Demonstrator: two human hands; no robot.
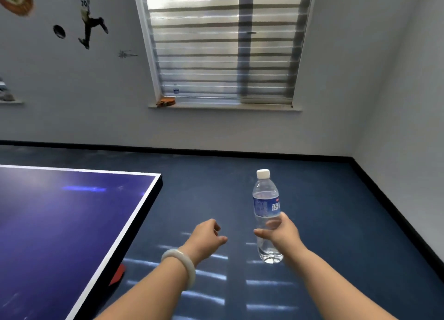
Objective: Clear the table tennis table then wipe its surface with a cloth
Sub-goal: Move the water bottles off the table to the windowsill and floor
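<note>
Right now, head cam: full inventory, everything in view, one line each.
table tennis table: 1, blue with white edge line, left foreground
water bottle: 1, clear, blue label, white cap, held upright over the floor right of the table
second bottle: 1, clear, on the windowsill
paddles: count unclear, reddish, windowsill left end
red object: 1, on the floor under the table edge
blinds: 1, grey striped, over the window
wall stickers: several, upper left
bracelet: 1, white, left wrist
left hand: holds nothing, fingers loosely curled
right hand: grips the water bottle

Two water bottles (one on the sill), one table.
</note>
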